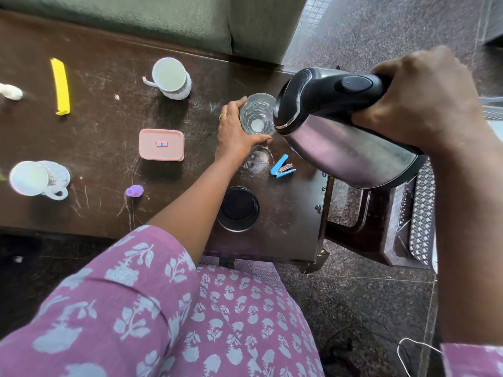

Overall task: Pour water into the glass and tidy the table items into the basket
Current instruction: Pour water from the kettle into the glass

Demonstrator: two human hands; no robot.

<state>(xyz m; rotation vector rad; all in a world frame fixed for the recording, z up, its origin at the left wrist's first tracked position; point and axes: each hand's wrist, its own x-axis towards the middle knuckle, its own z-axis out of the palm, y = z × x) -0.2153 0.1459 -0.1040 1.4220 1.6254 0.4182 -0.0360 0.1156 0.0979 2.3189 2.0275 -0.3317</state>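
A clear glass [257, 115] stands on the dark wooden table [109, 213] near its right end. My left hand [236, 131] grips the glass, fingers and thumb curled round its left side and base. My right hand [424, 102] grips the black handle of a steel electric kettle [340, 134]. The kettle is tilted, and its spout end hangs over the glass's right rim. Some water lies in the glass. A perforated basket [420, 213] sits on a stool to the right of the table, partly hidden by the kettle and my right arm.
On the table lie a yellow clip [61, 87], two white cups [171, 77] [38, 179], a pink lidded box [161, 144], a purple cap [134, 191], a blue stapler [282, 167] and a black round holder [238, 208]. A white object [11, 91] sits at the far left.
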